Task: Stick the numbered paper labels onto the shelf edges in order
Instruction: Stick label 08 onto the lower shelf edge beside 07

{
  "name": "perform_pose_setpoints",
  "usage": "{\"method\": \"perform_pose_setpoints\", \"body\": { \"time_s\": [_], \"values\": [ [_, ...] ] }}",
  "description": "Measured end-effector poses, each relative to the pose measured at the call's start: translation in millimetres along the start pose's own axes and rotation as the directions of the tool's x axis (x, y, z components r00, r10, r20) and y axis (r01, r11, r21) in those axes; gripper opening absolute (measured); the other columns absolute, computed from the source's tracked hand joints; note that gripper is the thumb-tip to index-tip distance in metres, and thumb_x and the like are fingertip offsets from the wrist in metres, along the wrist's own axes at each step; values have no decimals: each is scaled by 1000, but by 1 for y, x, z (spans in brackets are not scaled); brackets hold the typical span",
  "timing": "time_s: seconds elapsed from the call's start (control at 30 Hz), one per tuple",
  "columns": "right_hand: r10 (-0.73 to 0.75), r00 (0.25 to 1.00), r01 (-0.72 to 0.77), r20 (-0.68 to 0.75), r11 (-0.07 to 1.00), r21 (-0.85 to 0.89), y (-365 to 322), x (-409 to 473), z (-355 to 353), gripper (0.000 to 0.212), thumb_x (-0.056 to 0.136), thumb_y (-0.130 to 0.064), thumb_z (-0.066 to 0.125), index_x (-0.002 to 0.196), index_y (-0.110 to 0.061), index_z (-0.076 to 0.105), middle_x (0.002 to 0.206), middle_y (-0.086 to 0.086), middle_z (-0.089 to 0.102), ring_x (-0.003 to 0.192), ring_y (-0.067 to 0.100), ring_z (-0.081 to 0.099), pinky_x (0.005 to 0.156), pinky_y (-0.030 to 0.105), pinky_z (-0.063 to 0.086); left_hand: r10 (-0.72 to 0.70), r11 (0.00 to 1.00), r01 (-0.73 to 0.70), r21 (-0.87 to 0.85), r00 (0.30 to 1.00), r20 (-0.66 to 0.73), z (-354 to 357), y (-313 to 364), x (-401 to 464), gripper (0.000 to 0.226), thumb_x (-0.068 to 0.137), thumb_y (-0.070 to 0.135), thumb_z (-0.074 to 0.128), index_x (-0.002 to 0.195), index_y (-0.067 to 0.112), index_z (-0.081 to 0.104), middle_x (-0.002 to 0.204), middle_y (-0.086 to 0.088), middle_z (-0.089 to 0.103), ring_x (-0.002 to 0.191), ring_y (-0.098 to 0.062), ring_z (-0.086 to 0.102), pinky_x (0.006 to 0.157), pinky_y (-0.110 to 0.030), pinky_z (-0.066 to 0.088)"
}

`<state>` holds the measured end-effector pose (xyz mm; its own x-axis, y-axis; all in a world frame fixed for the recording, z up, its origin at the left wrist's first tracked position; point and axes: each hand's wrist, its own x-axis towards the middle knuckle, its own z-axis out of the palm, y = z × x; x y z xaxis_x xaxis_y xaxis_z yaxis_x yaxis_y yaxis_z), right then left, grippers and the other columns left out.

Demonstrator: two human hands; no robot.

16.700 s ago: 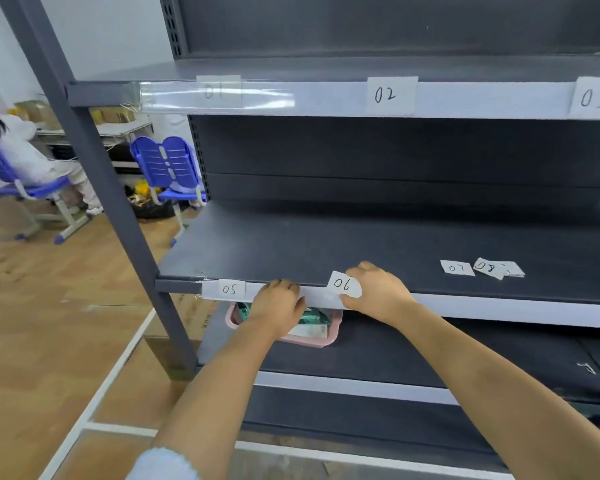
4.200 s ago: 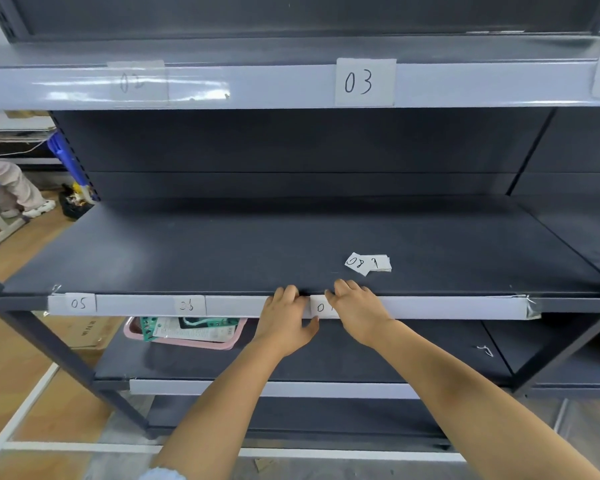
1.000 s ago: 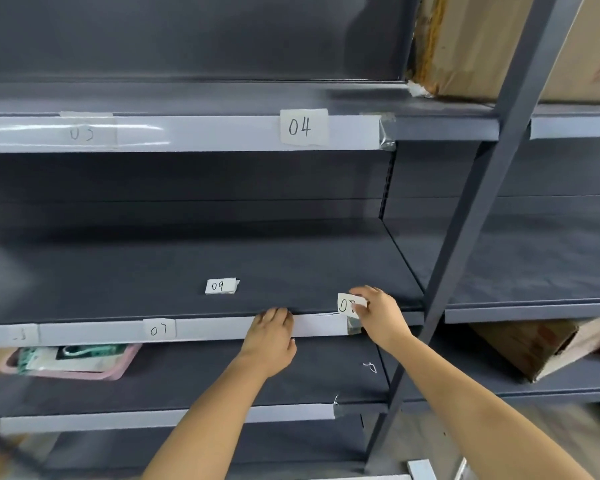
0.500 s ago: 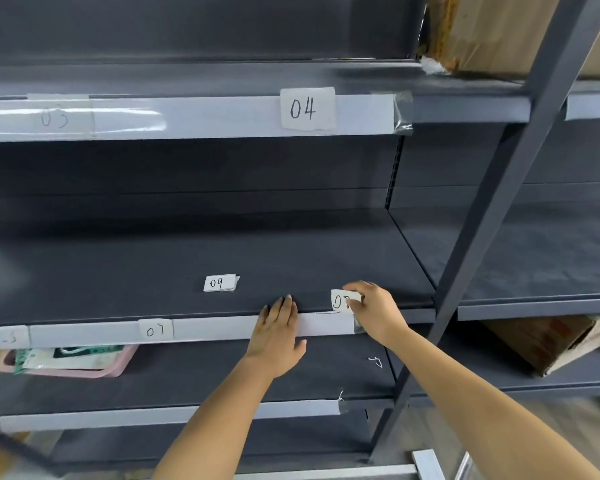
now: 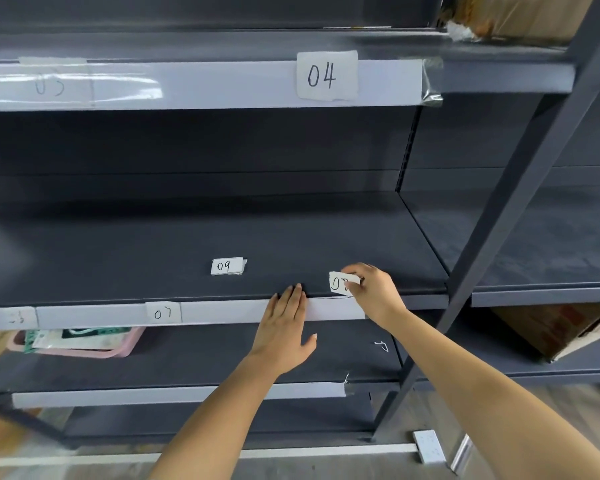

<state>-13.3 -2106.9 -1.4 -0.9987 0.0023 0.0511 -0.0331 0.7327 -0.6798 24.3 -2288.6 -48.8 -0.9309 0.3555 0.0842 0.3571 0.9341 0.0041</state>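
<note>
My right hand (image 5: 373, 292) pinches the paper label 08 (image 5: 340, 283) just above the right end of the middle shelf's white edge strip (image 5: 222, 311). Flat against that strip, a little left of the label, lies my left hand (image 5: 286, 327) with its fingers extended and empty. Label 07 (image 5: 163, 312) is stuck on the strip further left, and a faint label 06 (image 5: 16, 318) shows at the far left. Label 09 (image 5: 226, 266) rests on a small stack on the dark shelf board. On the upper shelf edge sit labels 04 (image 5: 326, 76) and 03 (image 5: 51, 85).
A slanted dark metal post (image 5: 499, 216) stands right of my right hand. A pink tray (image 5: 118, 351) with packets sits on the lower shelf at left. A cardboard box (image 5: 561, 327) is on the lower right shelf, another at top right. A white block (image 5: 428, 446) lies on the floor.
The view has drifted slightly. My right hand lifted label 08 a little above the strip's right end; my left hand stays flat on the strip. Earlier, labels 06 and 07 were pressed on.
</note>
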Motion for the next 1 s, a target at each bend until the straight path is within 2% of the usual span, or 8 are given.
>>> {"method": "perform_pose_setpoints", "body": {
  "time_s": [0.13,0.3,0.4,0.53,0.63,0.77,0.9,1.0],
  "values": [
    [7,1000,-7,1,999,54,-4,0,3,20,93,-6,51,108,-13,62,93,1,63,68,13,51,55,20,39,13,1000,-13,-18,999,-31,0,-1,-3,74,94,48,34,149,8,7,159,-6,1,146,-21,2,119,-34,-2],
    [23,999,-25,25,994,102,-15,-1,7,12,92,-10,55,98,-12,65,81,-3,62,82,20,60,71,30,48,31,999,-30,15,996,-89,-1,-2,-5,71,88,50,43,143,8,28,145,-9,32,137,-27,27,116,-36,18],
    [32,998,-40,56,990,137,-19,-1,8,10,90,-10,55,94,-12,64,84,-2,65,85,20,62,66,25,46,32,999,-30,28,994,-105,1,-2,-5,67,81,51,52,132,7,45,128,-8,49,120,-27,46,105,-36,36],
    [29,995,-42,94,989,139,-23,-1,8,13,88,-7,53,94,-11,65,81,-3,65,80,17,59,58,21,41,48,996,-37,77,988,-146,-1,-6,-4,62,60,54,70,104,10,65,97,-3,62,87,-22,62,78,-31,53],
    [32,993,-46,117,991,122,-23,0,8,12,88,-8,56,95,-9,65,79,-3,64,79,17,58,63,24,43,43,997,-35,62,990,-134,-3,-6,-3,58,66,54,65,105,11,64,99,-2,61,88,-22,60,77,-31,52],
    [30,990,-48,137,989,136,-23,2,8,7,88,-10,59,93,-10,64,82,-1,65,78,17,58,61,21,43,35,999,-36,-17,996,-77,-5,-8,2,58,87,48,45,132,12,41,126,-3,43,116,-24,41,102,-33,33],
    [26,991,-47,129,986,162,-23,3,9,4,87,-10,61,86,-14,61,80,-1,65,75,18,59,61,20,43,8,998,-13,-65,998,-62,-6,-8,3,61,87,49,46,136,14,36,131,-1,40,122,-22,36,107,-30,25],
    [34,995,-53,91,974,220,-25,5,11,3,86,-8,63,89,-9,63,82,1,64,74,19,61,58,14,44,2,997,-7,-78,998,-62,-5,-9,3,62,86,49,48,136,14,36,133,0,39,124,-21,35,108,-30,24]
  ]
}}
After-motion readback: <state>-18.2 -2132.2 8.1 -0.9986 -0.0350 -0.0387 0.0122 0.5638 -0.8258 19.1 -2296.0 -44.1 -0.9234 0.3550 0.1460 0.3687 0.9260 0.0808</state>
